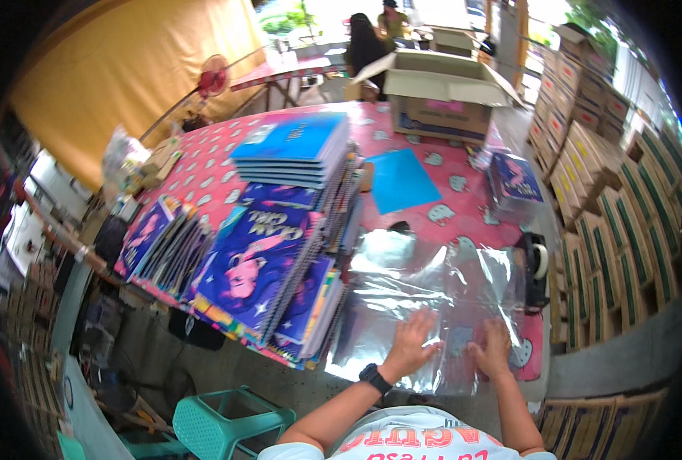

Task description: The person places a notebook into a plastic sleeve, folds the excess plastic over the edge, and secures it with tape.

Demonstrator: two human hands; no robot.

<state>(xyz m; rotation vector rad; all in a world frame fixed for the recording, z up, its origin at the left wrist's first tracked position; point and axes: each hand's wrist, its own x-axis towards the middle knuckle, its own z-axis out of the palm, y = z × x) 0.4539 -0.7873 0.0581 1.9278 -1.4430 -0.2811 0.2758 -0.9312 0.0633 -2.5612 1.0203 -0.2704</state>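
Observation:
Clear plastic sheets (pixel 402 287) lie spread over the near right part of the table, shining in the light. My left hand (pixel 416 346), below a black wristwatch (pixel 375 377), rests flat on the plastic with its fingers apart. Close by on the right, my right hand (pixel 493 349) is open too, laid on the same plastic with its thumb held away. Beside the sheets on the left stand stacks of spiral notebooks (pixel 253 257) with purple illustrated covers. At the plastic's right edge is a black tape dispenser (pixel 537 268) with a pale roll.
Blue notebooks (pixel 295 149) are piled farther back, near a flat blue sheet (pixel 402 180). An open carton (pixel 441 107) occupies the far end. Wrapped notebooks (pixel 516 184) sit at the right edge. A green stool (pixel 230 418) stands below left; stacked cartons (pixel 621 230) line the right.

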